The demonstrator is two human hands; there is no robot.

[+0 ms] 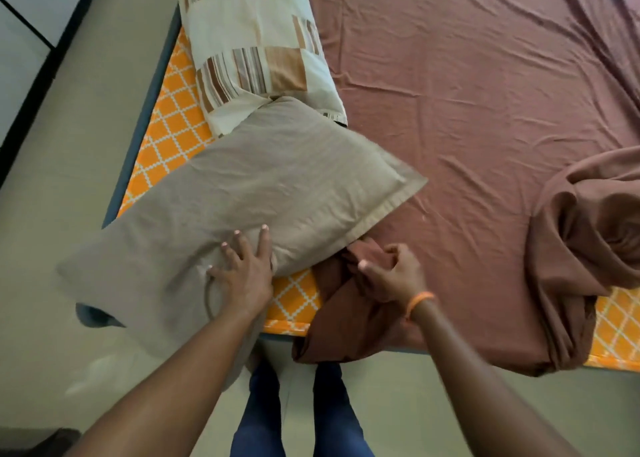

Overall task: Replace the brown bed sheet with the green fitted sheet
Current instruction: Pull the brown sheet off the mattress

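The brown bed sheet [485, 110] runs off the top and right edges. The patterned pillow [252, 40] is cut by the top edge, and the beige pillow [242, 186] hides the orange mattress [173, 124] corner.

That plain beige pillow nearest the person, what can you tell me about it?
The beige pillow has a plain, softly creased cloth cover with a flat stitched border along its right edge. It lies slanted across the near corner of the orange patterned mattress, its lower left end hanging out over the floor. The left hand rests flat on it, fingers spread. Its far corner touches the striped pillow, and its right corner overlaps the brown sheet, which the right hand grips beside it.
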